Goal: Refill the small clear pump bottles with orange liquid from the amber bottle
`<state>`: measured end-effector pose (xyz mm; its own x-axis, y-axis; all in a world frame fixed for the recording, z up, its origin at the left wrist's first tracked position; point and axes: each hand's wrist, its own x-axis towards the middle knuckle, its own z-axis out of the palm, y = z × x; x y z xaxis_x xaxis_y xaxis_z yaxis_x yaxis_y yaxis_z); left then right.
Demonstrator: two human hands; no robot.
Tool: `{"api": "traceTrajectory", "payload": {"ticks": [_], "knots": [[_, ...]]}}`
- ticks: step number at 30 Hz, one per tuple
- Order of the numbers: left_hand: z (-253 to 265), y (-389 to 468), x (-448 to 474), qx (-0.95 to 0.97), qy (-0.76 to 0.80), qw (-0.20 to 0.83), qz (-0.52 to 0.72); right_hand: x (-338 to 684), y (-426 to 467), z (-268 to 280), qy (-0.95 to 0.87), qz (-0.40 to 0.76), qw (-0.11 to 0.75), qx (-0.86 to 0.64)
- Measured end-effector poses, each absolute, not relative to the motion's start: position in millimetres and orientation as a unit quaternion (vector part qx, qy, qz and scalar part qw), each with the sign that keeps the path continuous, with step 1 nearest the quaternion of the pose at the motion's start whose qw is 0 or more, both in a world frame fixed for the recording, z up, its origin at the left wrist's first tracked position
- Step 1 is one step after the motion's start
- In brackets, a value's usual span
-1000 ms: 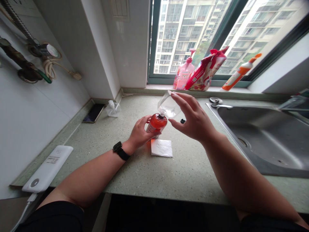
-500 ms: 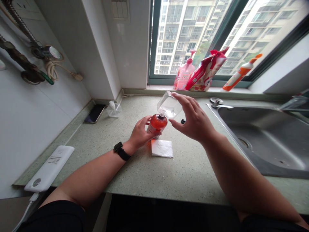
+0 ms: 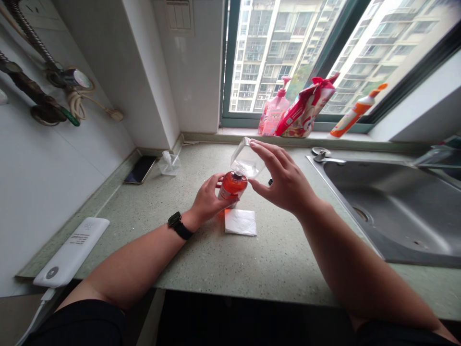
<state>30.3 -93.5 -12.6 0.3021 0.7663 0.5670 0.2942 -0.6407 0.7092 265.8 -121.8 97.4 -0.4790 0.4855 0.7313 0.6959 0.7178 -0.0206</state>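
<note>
In the head view, the left hand (image 3: pixel 210 196) grasps a red bottle (image 3: pixel 234 185) above the counter (image 3: pixel 201 259), behind a folded white tissue (image 3: pixel 240 222), while the right hand (image 3: pixel 284 180) grips a clear container (image 3: pixel 247 157) tilted over the bottle's neck.

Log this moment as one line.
left hand: holds red bottle; right hand: holds tilted clear container at bottle's neck; white tissue: on counter
</note>
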Motion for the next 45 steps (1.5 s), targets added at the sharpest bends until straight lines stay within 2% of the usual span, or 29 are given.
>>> {"api": "traceTrajectory", "payload": {"ticks": [45], "knots": [[-15, -93, 30, 0.770, 0.361, 0.244, 0.466, 251, -122, 97, -0.864, -0.135, 0.362, -0.323]]}}
